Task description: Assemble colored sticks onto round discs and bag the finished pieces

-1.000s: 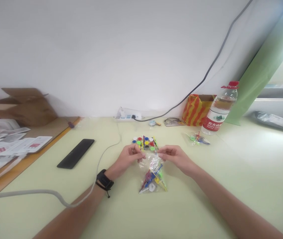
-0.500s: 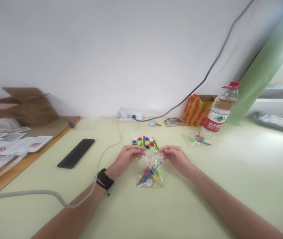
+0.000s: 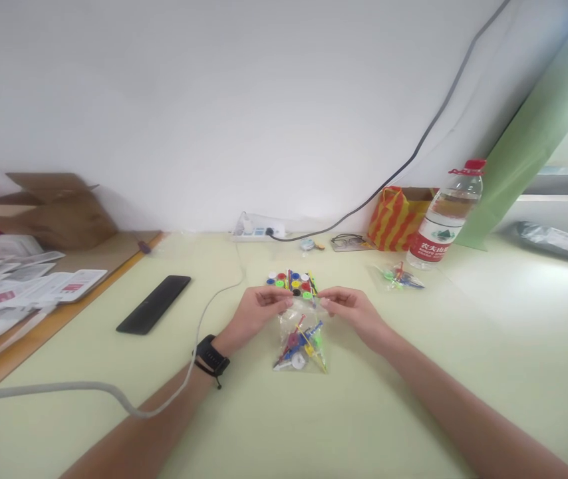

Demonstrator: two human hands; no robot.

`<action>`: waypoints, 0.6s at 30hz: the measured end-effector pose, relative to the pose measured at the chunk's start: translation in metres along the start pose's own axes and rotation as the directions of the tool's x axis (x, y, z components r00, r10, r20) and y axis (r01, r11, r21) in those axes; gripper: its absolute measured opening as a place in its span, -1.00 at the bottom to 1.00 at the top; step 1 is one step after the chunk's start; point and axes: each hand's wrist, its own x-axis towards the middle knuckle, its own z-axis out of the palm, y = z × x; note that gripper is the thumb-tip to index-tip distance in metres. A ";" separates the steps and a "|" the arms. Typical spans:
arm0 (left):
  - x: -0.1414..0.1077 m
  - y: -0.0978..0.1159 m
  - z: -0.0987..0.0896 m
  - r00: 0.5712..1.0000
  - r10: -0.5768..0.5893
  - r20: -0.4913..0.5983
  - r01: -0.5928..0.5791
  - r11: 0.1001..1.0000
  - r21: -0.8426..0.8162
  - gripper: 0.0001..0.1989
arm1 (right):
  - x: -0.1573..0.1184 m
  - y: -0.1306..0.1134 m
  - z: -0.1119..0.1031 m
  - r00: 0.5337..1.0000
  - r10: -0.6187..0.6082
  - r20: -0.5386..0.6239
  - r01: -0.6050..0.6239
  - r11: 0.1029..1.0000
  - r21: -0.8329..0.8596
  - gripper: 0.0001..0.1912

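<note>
A clear plastic bag with small coloured plastic sticks and discs inside lies on the table in front of me. My left hand pinches the upper left corner of the bag between thumb and fingers. At the upper right corner, my right hand grips the bag the same way. The bag's top edge is stretched between both hands. Just behind it, coloured discs are laid out in rows with thin sticks among them; the hands and bag partly cover them.
A second clear bag of coloured parts lies on the right, near a large water bottle and a striped bag. On the left are a black phone, a cable and white packets. A power strip sits by the wall.
Both hands have drawn the bag's top edge flatter and straighter, fingers still at its corners. The bag's contents look more spread out. The view has shifted very slightly.
</note>
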 end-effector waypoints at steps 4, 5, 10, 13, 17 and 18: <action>-0.003 0.003 0.002 0.999 -0.019 0.044 0.020 1.000 -0.018 -0.66 | -0.003 -0.005 0.002 0.996 0.011 0.087 -0.009 1.000 -0.028 -0.60; -0.004 0.004 0.003 0.998 -0.020 0.057 0.021 1.000 -0.015 -0.67 | -0.004 -0.005 0.003 0.996 0.003 0.091 0.000 0.999 -0.036 -0.61; -0.007 0.010 0.008 0.990 -0.013 0.138 0.011 1.000 0.019 -0.69 | -0.005 -0.007 0.007 0.997 -0.048 0.064 0.052 0.997 -0.055 -0.63; -0.007 0.009 0.010 0.990 -0.005 0.139 0.001 1.000 0.027 -0.72 | -0.007 -0.010 0.011 0.997 -0.059 0.053 0.062 0.997 -0.053 -0.63; -0.007 0.005 0.012 0.989 -0.009 0.145 0.007 1.000 0.019 -0.73 | -0.008 -0.013 0.016 0.993 -0.073 0.092 0.081 0.993 -0.084 -0.63; -0.008 0.004 0.013 0.989 -0.007 0.145 0.005 1.000 0.017 -0.73 | -0.008 -0.013 0.017 0.992 -0.082 0.097 0.092 0.991 -0.102 -0.62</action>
